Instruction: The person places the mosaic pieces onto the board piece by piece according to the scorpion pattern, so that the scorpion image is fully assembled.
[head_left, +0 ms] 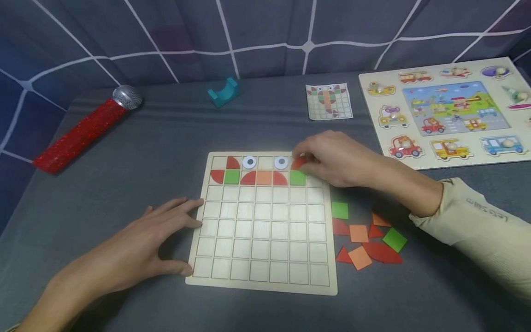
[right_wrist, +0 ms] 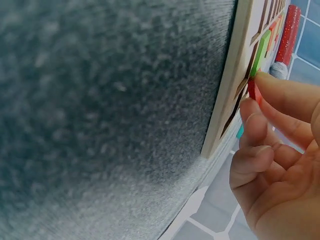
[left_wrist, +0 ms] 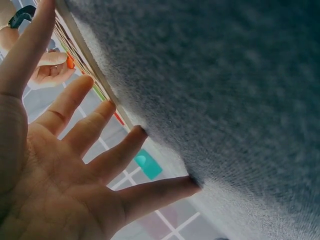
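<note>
A square wooden grid board [head_left: 259, 228] lies on the grey table. My right hand [head_left: 332, 157] pinches a red piece [head_left: 297, 162] between thumb and fingers at the top row, just above a green square [head_left: 297, 178]. In the right wrist view, the thumb and fingertips hold that red piece [right_wrist: 252, 89] upright at the board's surface. My left hand [head_left: 145, 242] rests by the board's left edge, fingers spread and fingertips at the rim. In the top two rows sit two googly-eye discs [head_left: 249, 162], several red quarter-circles, a second green square [head_left: 231, 177] and an orange square [head_left: 263, 178].
Loose red, orange and green pieces [head_left: 358, 234] lie right of the board. Behind it are a small printed pattern card [head_left: 329, 110] and a teal curved block [head_left: 224, 93]. A red glittery microphone [head_left: 85, 131] lies at left, a vehicle peg puzzle [head_left: 452, 133] at right.
</note>
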Demonstrator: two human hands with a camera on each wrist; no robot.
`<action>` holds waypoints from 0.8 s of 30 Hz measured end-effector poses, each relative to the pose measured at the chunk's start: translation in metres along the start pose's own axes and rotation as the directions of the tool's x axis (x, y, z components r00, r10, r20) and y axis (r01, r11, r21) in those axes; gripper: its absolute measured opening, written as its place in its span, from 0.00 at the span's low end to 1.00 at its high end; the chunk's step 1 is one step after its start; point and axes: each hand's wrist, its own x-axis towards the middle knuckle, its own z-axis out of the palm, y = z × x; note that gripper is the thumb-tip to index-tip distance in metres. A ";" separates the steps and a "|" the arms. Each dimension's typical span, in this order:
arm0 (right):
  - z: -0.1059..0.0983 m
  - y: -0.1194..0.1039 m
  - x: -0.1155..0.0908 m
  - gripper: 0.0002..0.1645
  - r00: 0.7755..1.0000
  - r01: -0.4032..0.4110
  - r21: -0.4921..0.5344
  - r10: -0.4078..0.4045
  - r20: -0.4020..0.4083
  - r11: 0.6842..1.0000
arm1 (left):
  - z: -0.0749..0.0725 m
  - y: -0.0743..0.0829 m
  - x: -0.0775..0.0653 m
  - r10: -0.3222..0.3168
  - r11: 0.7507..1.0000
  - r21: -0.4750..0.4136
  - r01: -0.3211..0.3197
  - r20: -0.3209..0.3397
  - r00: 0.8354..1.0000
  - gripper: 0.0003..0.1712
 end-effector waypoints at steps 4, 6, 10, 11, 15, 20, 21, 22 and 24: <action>0.001 -0.001 0.001 0.14 1.000 0.002 -0.019 -0.002 -0.001 1.000 | 0.000 0.000 0.000 -0.003 1.000 0.001 0.003 0.000 1.000 0.42; 0.002 -0.001 0.002 0.13 1.000 0.001 -0.028 -0.001 -0.002 1.000 | 0.000 0.000 0.001 0.000 1.000 0.004 0.000 -0.004 1.000 0.42; 0.002 -0.003 0.002 0.13 1.000 0.001 -0.040 -0.001 -0.003 0.999 | 0.000 0.000 0.001 -0.002 1.000 0.002 0.002 0.000 1.000 0.42; 0.002 -0.003 0.002 0.13 1.000 0.000 -0.040 0.000 -0.001 0.999 | 0.000 0.000 0.001 -0.005 1.000 0.002 0.005 0.003 1.000 0.42; 0.001 -0.003 0.001 0.12 1.000 -0.003 -0.027 0.003 0.009 1.000 | 0.000 0.000 0.001 -0.006 1.000 0.004 0.006 0.004 1.000 0.43; 0.001 -0.003 0.001 0.12 1.000 0.002 -0.021 -0.002 0.011 1.000 | 0.000 0.000 0.001 0.000 1.000 0.008 0.000 -0.001 1.000 0.42; 0.001 -0.003 0.001 0.12 1.000 0.004 -0.022 -0.003 0.011 1.000 | 0.000 0.000 0.001 0.001 1.000 0.010 -0.001 -0.003 1.000 0.42; 0.001 -0.003 0.001 0.11 1.000 0.005 -0.024 -0.004 0.012 1.000 | 0.000 0.000 0.001 0.002 1.000 0.012 -0.002 -0.004 1.000 0.42; 0.000 -0.004 0.001 0.12 1.000 0.004 -0.024 -0.004 0.014 1.000 | 0.000 0.000 0.001 0.003 1.000 0.015 -0.003 -0.008 1.000 0.42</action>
